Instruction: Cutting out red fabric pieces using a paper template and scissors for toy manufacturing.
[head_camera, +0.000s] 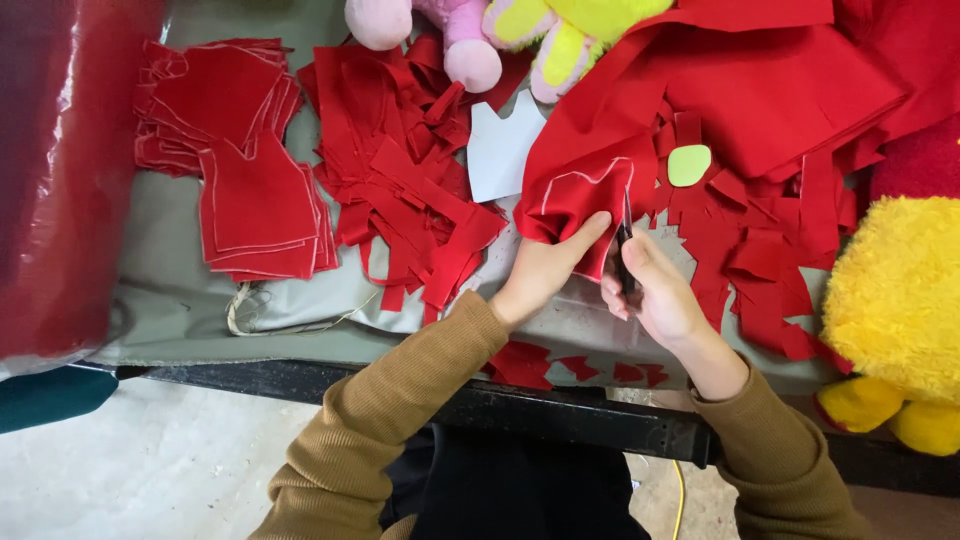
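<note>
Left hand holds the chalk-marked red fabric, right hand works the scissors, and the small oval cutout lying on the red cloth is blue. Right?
Not quite. The head view shows the oval cutout is light green, not blue. The rest holds: the left hand holds the chalk-marked red fabric, and the right hand works the scissors.

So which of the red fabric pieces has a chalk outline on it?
The red fabric piece gripped by the left hand, beside the scissors; loose scraps show none.
</note>
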